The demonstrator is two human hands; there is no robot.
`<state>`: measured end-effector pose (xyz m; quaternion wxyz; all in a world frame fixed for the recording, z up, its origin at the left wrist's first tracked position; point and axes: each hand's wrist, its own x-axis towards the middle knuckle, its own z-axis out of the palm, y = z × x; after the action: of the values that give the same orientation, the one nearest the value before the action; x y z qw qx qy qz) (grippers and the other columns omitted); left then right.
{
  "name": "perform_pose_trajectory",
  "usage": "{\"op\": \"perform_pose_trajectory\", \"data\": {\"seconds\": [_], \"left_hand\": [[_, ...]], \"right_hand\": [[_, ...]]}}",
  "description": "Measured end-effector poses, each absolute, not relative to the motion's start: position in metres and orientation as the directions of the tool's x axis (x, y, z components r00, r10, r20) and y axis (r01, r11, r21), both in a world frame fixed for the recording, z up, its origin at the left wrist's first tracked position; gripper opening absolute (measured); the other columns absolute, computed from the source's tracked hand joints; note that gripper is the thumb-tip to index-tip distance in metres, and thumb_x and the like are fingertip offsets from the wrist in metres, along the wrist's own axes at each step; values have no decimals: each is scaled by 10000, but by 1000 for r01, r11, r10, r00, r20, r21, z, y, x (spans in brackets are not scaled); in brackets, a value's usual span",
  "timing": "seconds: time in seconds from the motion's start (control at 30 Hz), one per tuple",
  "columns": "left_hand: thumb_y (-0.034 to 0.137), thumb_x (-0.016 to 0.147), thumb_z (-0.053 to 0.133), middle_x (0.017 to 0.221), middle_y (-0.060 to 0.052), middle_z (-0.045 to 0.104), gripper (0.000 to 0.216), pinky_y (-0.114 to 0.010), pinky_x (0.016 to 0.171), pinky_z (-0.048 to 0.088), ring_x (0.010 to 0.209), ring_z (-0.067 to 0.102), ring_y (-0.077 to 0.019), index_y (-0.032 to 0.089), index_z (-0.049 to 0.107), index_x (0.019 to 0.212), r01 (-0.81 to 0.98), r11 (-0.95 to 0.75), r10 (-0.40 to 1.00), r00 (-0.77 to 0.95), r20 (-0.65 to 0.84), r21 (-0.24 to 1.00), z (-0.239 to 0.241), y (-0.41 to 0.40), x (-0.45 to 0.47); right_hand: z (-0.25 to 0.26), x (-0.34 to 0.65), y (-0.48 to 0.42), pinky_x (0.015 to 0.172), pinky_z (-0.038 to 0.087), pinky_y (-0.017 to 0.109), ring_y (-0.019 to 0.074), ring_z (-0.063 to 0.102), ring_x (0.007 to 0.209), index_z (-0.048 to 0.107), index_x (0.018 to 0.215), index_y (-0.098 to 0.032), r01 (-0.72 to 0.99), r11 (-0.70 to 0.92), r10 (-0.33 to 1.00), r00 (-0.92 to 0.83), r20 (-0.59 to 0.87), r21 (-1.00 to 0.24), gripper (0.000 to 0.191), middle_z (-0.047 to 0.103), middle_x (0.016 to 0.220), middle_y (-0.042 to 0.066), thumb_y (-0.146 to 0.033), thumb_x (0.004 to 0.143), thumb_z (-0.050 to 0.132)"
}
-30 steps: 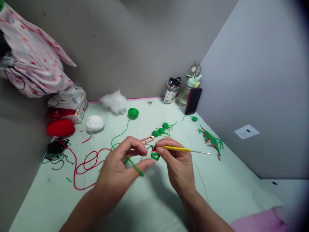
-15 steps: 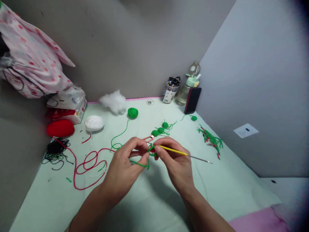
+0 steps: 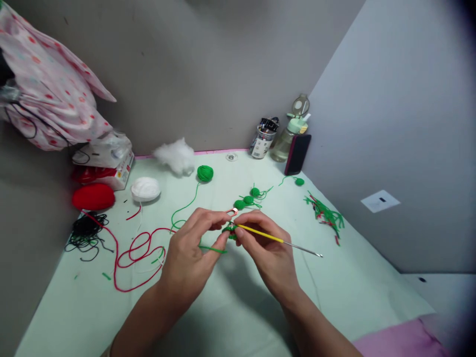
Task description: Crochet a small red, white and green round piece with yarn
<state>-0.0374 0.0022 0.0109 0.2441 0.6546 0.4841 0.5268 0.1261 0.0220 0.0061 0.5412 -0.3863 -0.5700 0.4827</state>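
Note:
My left hand [image 3: 195, 248] pinches a small green crochet piece [image 3: 231, 233], mostly hidden by the fingertips. A strand of green yarn [image 3: 213, 249] passes by the left thumb. Between thumb and fingers, my right hand [image 3: 268, 248] holds a crochet hook [image 3: 260, 232] with a yellow grip; its tip is at the piece, and its other metal end points right. An orange stitch marker [image 3: 232, 212] shows just beyond the fingertips. Several small green crocheted balls [image 3: 248, 200] lie in a row behind the hands.
A green yarn ball [image 3: 205, 173], white yarn [image 3: 146, 189], red yarn [image 3: 92, 197] and a black yarn tangle [image 3: 87, 230] lie at left and back. White stuffing [image 3: 176, 156], a pen jar [image 3: 262, 143], a bottle [image 3: 284, 144] and a phone [image 3: 297, 154] line the wall. Yarn scraps [image 3: 325, 215] lie right.
The hook has shifted slightly left and its free end has dipped. The green piece has turned in the fingers, hiding its red part, and the yarn strand by the left thumb lies differently.

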Motion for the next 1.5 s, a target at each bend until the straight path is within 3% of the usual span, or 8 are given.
{"op": "perform_pose_trajectory", "data": {"seconds": [0.23,0.4,0.5,0.8,0.93,1.07,1.27,1.5], "left_hand": [[8,949,641,958,-35,725,225,-222,858,561,925,710,-131,188,726,1054,478,-592,759,58,649,649,3,2,-36],[135,935,691,864,10,753,93,-193,720,606,795,753,-127,220,726,925,153,-262,954,-111,280,953,12,-1,-32],[182,935,693,837,33,761,63,-209,710,635,742,765,-128,233,701,898,-45,-116,992,-63,113,992,14,0,-31],[26,932,660,993,-24,775,261,-230,936,587,1012,741,-144,218,755,1082,375,-577,779,-14,626,726,-1,0,-29],[124,933,718,912,8,783,125,-192,782,620,864,766,-129,239,767,937,51,-283,945,-157,287,958,3,-2,-30],[240,920,773,862,15,778,41,-229,719,649,688,754,-123,227,766,882,-351,31,1000,15,-28,936,7,2,-34],[170,907,774,1012,17,748,190,-211,817,636,904,745,-128,294,764,1050,-285,-23,998,52,39,958,11,3,-34],[119,906,734,898,43,744,133,-154,762,598,805,745,-89,251,716,901,-152,-111,993,-63,102,982,13,-1,-28]], "right_hand": [[5,124,21,729,592,270,152,685,860,778,972,-263,-9,351,927,-137,349,-936,135,725,949,20,-146,921,734],[7,123,20,767,578,297,161,689,893,758,989,-282,7,436,892,-138,431,-900,264,725,936,3,-46,894,688],[7,124,19,771,573,317,164,698,864,749,982,-281,5,431,897,-115,427,-902,259,729,943,3,-45,899,683],[8,124,19,763,569,287,156,681,866,738,973,-270,80,461,886,-96,453,-884,228,738,941,3,-56,912,687],[9,125,18,793,594,286,165,696,917,740,985,-269,47,435,891,-164,423,-899,247,734,954,8,-45,889,698],[12,128,19,716,595,263,160,713,865,748,931,-253,-7,380,915,-146,377,-925,226,740,922,11,-42,865,707],[11,129,20,761,615,281,168,706,916,755,973,-272,-15,388,910,-151,386,-921,218,739,973,22,-71,910,698],[9,129,19,782,573,329,190,686,921,736,1003,-272,43,427,890,-198,411,-903,214,724,977,28,-84,903,707]]}}
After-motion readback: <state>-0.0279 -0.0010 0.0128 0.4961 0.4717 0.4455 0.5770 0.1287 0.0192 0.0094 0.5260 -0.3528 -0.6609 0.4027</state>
